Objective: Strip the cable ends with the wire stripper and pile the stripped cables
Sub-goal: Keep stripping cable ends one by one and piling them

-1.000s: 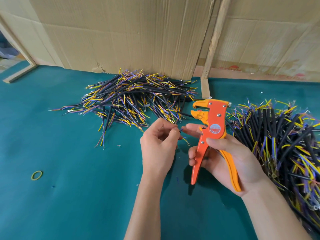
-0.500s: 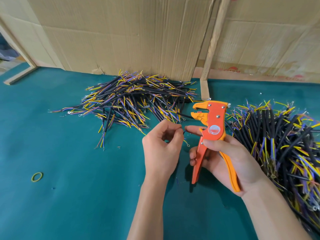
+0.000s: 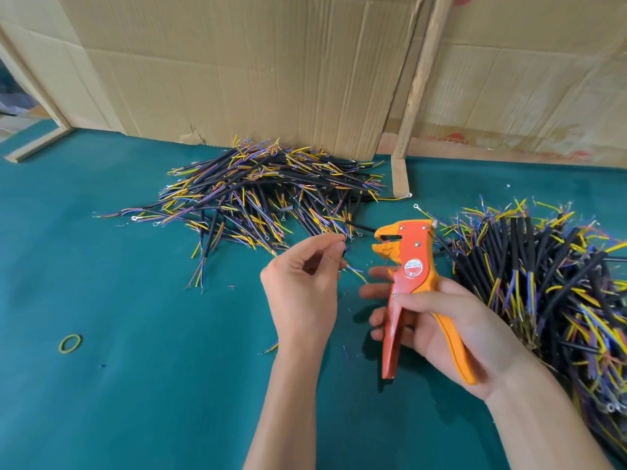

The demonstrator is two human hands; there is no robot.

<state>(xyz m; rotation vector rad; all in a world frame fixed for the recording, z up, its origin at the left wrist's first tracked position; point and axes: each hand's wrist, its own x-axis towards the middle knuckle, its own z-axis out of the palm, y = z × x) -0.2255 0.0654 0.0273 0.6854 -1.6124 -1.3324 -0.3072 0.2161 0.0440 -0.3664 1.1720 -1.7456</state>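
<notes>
Left hand [image 3: 300, 290] pinching cable [image 3: 349, 262], right hand [image 3: 451, 320] gripping wire stripper [image 3: 409, 276], between piles.

The one camera sits on my head, looking forward and down. It is close above my left hand [image 3: 302, 286] and right hand [image 3: 451, 320], facing the cardboard wall [image 3: 237, 69].

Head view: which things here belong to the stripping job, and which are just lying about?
In the job: wire stripper in right hand; cable pinched by left hand; both cable piles.
Lying about: rubber band; cardboard; wooden strip.
</notes>
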